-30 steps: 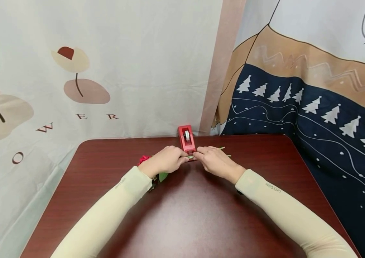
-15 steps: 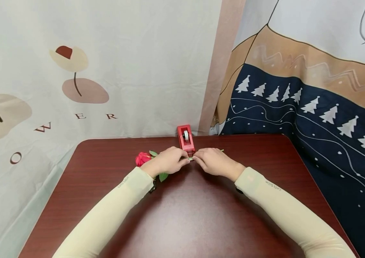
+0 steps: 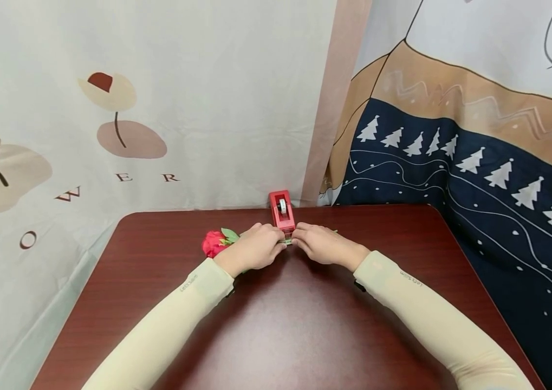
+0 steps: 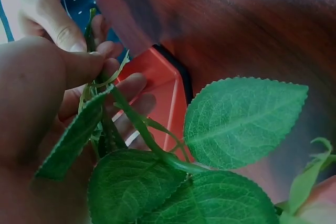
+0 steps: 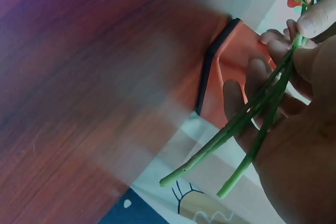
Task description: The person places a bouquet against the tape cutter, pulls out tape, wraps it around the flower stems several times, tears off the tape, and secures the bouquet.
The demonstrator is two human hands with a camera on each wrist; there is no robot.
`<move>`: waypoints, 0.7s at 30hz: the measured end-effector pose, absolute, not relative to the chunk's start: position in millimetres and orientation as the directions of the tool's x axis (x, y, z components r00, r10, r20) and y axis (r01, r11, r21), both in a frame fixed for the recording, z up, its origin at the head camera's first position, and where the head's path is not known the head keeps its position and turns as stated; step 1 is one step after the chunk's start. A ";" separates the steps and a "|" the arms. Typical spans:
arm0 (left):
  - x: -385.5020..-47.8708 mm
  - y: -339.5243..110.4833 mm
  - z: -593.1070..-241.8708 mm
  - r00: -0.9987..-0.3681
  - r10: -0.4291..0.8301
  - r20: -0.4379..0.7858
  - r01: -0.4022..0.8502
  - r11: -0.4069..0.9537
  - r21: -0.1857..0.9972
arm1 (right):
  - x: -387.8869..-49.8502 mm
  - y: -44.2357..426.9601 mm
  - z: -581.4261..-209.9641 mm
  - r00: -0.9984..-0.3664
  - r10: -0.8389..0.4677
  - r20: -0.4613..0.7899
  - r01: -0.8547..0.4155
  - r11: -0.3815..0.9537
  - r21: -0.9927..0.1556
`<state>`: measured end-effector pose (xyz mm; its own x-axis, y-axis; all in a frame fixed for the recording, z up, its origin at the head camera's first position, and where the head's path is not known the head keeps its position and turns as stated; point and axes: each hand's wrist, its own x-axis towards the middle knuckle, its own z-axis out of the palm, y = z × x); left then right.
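My left hand (image 3: 255,246) pinches a bunch of green rose stems (image 5: 210,149) between thumb and fingers. Close beside it, my right hand (image 3: 329,245) also pinches the stems, and their cut ends stick out past its palm in the right wrist view. A red rose bloom (image 3: 213,244) shows beyond the left wrist, with serrated leaves (image 4: 247,119) below that hand in the left wrist view. Directly behind the fingertips stands a red tape dispenser (image 3: 283,211) with a roll of tape (image 3: 283,206) in it. Whether tape is on the stems cannot be made out.
All this is at the far side of a dark red-brown wooden table (image 3: 276,325). A pale printed curtain (image 3: 236,108) hangs right behind the back edge, and a navy one with white trees (image 3: 402,162) hangs at the right.
The rose bloom has come out further from behind my left wrist, and the leaves have turned. At the right, less of the stem ends shows past my right hand. The dispenser stays put.
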<state>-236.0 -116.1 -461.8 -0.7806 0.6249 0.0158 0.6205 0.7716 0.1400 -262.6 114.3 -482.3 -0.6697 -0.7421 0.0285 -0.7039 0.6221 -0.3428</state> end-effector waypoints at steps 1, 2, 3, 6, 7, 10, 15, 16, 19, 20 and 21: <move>-236.4 -116.9 -461.9 -0.780 0.626 0.017 0.622 0.770 0.140 | -262.0 113.6 -482.3 -0.669 -0.742 0.032 -0.706 0.621 -0.340; -236.8 -117.7 -461.7 -0.779 0.626 0.015 0.622 0.770 0.140 | -261.3 112.8 -481.9 -0.669 -0.743 0.038 -0.707 0.620 -0.340; -237.3 -118.4 -461.7 -0.779 0.627 0.016 0.622 0.770 0.142 | -260.8 112.2 -481.4 -0.667 -0.744 0.042 -0.710 0.618 -0.338; -238.1 -118.7 -462.2 -0.780 0.626 0.018 0.620 0.769 0.155 | -260.8 111.6 -480.6 -0.669 -0.743 0.036 -0.706 0.619 -0.346; -238.5 -118.4 -462.8 -0.779 0.627 0.021 0.622 0.766 0.163 | -261.6 112.0 -481.2 -0.669 -0.743 0.034 -0.705 0.619 -0.348; -239.6 -116.9 -466.1 -0.770 0.637 0.021 0.627 0.752 0.202 | -264.2 114.4 -483.5 -0.670 -0.742 0.027 -0.699 0.618 -0.359; -241.3 -114.7 -471.9 -0.766 0.642 0.000 0.619 0.738 0.269 | -266.3 118.8 -487.8 -0.677 -0.736 0.014 -0.686 0.624 -0.374; -241.7 -114.7 -472.6 -0.769 0.639 0.000 0.615 0.740 0.273 | -266.4 119.1 -488.2 -0.678 -0.735 0.015 -0.685 0.624 -0.376; -242.6 -115.4 -473.5 -0.775 0.632 0.004 0.609 0.745 0.271 | -266.1 119.5 -488.4 -0.677 -0.736 0.028 -0.690 0.620 -0.374; -242.6 -115.7 -473.1 -0.776 0.631 0.007 0.610 0.746 0.268 | -266.0 119.5 -488.2 -0.676 -0.736 0.032 -0.691 0.619 -0.373; -242.6 -115.9 -472.5 -0.776 0.630 0.009 0.609 0.747 0.266 | -265.8 119.1 -487.8 -0.677 -0.735 0.036 -0.691 0.618 -0.374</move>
<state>-242.6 -115.9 -472.5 -0.7764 0.6301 0.0089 0.6093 0.7471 0.2656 -265.8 119.1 -487.8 -0.6768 -0.7353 0.0359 -0.6913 0.6180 -0.3744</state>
